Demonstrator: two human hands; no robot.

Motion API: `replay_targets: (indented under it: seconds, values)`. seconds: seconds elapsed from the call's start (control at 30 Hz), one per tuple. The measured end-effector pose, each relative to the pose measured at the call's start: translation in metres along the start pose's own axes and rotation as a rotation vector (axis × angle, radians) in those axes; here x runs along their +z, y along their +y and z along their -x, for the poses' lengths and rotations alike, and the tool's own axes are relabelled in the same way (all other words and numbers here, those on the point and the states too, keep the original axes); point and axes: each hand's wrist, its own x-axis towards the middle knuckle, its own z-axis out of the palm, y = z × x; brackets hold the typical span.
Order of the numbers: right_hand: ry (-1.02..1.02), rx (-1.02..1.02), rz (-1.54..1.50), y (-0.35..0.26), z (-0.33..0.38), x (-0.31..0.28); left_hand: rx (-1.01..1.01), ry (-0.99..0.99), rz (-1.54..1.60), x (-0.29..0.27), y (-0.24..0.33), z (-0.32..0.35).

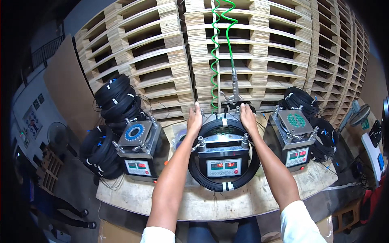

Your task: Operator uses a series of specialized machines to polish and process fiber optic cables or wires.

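A coil of black cable (196,171), bound with white tape, loops around the middle machine (194,154), in front of its lit display panel (224,167). Both my arms reach past the coil's sides to the machine's far end. My left hand (195,122) is beside the far left corner, a finger stretched out and the others partly hidden. On the far right corner, my right hand (248,120) likewise has a finger extended. Neither hand shows anything held. Behind them hangs a metal air tool (235,86) on a green coiled hose (229,34).
Similar machines stand left (137,152) and right (295,137) on the wooden table (202,204). Black cable coils are stacked at the left (115,91) and right (302,101). Wooden pallets (170,52) rise behind. A person's legs (67,208) show at lower left.
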Motion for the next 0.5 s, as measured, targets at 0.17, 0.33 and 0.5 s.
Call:
replay_targets:
  seconds: [0.17,0.33,0.5]
  values:
    - [0.052,0.036,0.143,-0.002,0.006,-0.007,-0.035,-0.135,-0.022,0.000,0.018,0.016]
    - [0.043,0.006,0.148,0.011,0.000,-0.002,0.064,-0.169,0.023,0.012,0.007,0.006]
    - [0.016,-0.117,0.054,0.018,-0.003,-0.001,0.038,-0.173,0.010,0.008,0.007,0.010]
